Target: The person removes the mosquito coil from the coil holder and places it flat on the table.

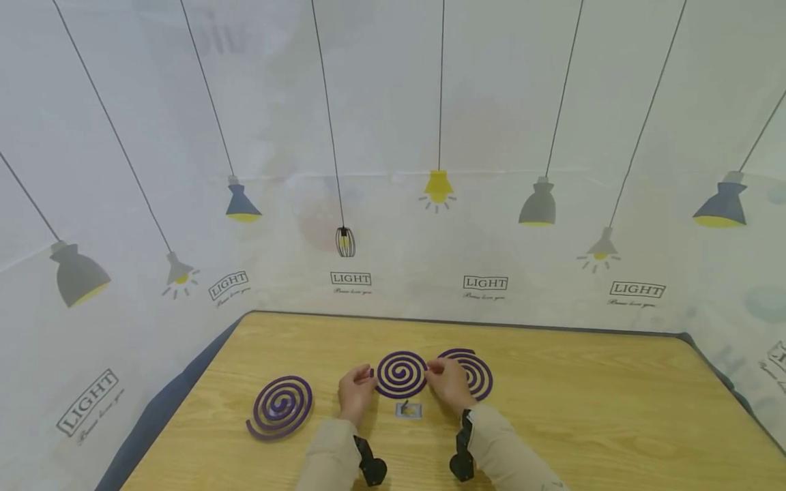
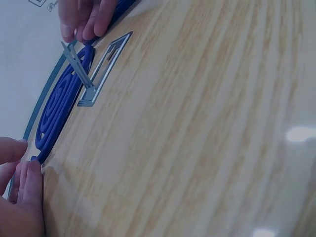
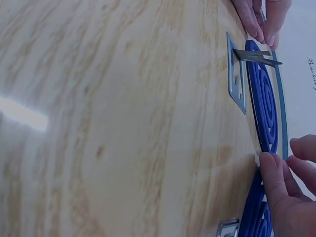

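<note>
Head view: A person's left hand [image 1: 357, 391] and right hand [image 1: 452, 383] pinch opposite edges of the purple middle coil [image 1: 400, 373], which lies just beyond a metal stand [image 1: 408, 410] on the table [image 1: 614, 409]. A second coil [image 1: 281, 406] lies left of the stand; a third coil [image 1: 488, 375], to its right and partly hidden by the right hand, could be knocked or cracked should that wrist drop.

Left wrist view: The left fingers [image 2: 31, 180] are narrow on the coil's edge, left of the stand; the coil looks brittle, and uneven pulling might snap a ring.

Right wrist view: The right fingers [image 3: 272, 170] nip the edge right of the stand, whose raised prong [image 3: 250, 55] could snag the coil if it shifts nearer.
</note>
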Tool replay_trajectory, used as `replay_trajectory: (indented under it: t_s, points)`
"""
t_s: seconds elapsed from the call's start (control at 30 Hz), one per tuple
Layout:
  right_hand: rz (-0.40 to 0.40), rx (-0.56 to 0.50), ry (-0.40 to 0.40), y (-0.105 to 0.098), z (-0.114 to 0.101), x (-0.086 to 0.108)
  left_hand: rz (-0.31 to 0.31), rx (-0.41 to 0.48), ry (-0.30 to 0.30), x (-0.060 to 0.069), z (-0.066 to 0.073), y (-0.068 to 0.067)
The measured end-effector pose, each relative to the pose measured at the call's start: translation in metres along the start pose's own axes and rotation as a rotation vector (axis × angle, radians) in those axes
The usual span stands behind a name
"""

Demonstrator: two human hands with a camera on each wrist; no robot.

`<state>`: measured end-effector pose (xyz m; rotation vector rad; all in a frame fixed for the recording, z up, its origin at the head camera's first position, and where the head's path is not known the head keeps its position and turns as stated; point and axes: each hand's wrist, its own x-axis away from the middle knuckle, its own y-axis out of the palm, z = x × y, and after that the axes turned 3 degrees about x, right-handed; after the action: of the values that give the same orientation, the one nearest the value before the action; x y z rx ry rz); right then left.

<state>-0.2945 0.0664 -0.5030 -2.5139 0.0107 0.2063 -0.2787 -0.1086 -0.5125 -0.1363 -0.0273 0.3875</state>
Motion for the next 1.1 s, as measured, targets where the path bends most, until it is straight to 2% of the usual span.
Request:
replay_trajectory:
  t_s: [0.13,0.33,0.57,0.77,0.93,1.1]
  points:
    - [-0.005,-0.022,0.017,-0.003,0.002,-0.001,0.032,0.019,-0.025,0.0,0.004,0.001]
    - [-0.055,-0.143,0.077,-0.008,-0.002,-0.001,-0.01,0.01,-0.031,-0.003,0.011,-0.009]
    - [-0.12,-0.287,0.138,-0.016,-0.011,0.004,-0.13,0.013,-0.007,-0.009,0.022,-0.023]
    - [-0.148,-0.364,0.186,-0.025,-0.013,0.011,-0.231,0.005,0.01,-0.006,0.029,-0.031]
    - [-0.151,-0.396,0.171,-0.03,-0.02,0.014,-0.301,-0.014,0.064,-0.001,0.038,-0.041]
    - [-0.147,-0.413,0.154,-0.034,-0.028,0.016,-0.357,-0.023,0.115,0.0,0.047,-0.057]
